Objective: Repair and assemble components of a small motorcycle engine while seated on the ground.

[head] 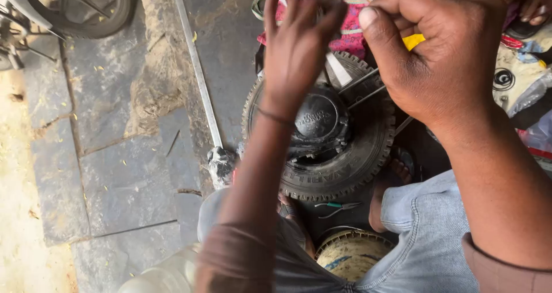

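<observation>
Looking down from the head camera, I saw both hands raised over a small knobby tyre [345, 166] lying flat on the ground between the knees. My left hand [299, 46] had its back to the camera, the fingers loosely spread and pointing up and away; a thin band sat around that wrist. Whether its fingertips held anything I could not tell, since they were turned from view. My right hand [448, 51] was curled into a loose fist, thumb laid along the forefinger, closed on something with a yellow part [415, 40] that showed just past the knuckles; what it was I could not make out.

Under the hands, a black hub [319, 120] sat in the middle of the tyre, and thin metal rods [365, 89] ran from beside the hub up towards the right hand. Pliers [338, 208] with green grips lay on the ground just below the tyre, near a round tin [352, 255] between the denim-clad legs. A long metal bar [198, 69] lay across the stone paving [115, 172] to the left, ending at a rag-wrapped lump [221, 165] beside the tyre. A larger wheel [86, 8] stood at the top left corner.
</observation>
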